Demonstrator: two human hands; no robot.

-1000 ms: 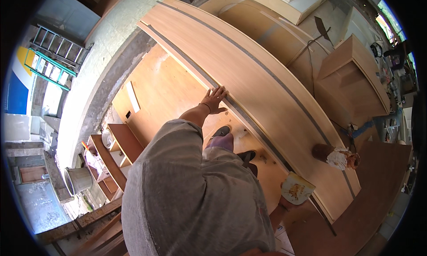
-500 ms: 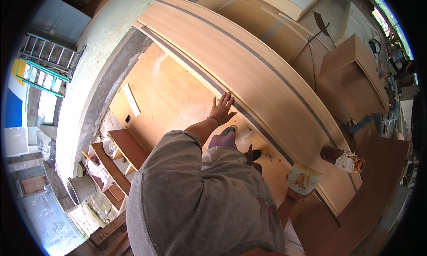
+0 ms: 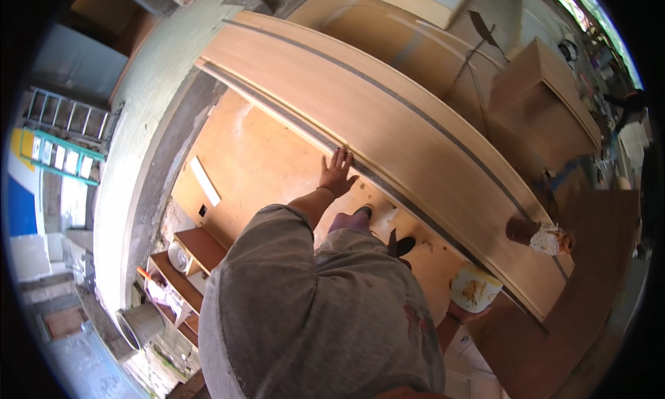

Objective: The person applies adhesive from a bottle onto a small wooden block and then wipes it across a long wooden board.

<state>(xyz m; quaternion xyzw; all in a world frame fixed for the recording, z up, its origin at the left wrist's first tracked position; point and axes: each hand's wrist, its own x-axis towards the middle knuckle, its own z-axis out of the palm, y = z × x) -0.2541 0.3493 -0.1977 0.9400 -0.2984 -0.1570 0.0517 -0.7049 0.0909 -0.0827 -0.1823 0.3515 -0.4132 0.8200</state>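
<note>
One long wood panel (image 3: 388, 132) slanting across the middle of the view, with two dark grey strips along its length. At its near edge, left hand (image 3: 337, 174), fingers apart and palm down, fingertips touching by the nearer strip. Farther right, right hand (image 3: 467, 314) clamped on a pale cup-shaped piece (image 3: 476, 288) with brown smears, close beside the panel's near edge. On the panel's right end, a brown cylindrical container (image 3: 547, 237) with white smears. Under the near edge, a tan sheet (image 3: 242, 146) with a white strip (image 3: 205, 181) on it. Beyond the panel, to the right, a wooden box (image 3: 547, 98). Far left, a green ladder (image 3: 66, 156); lower left, a bucket (image 3: 142, 325).
</note>
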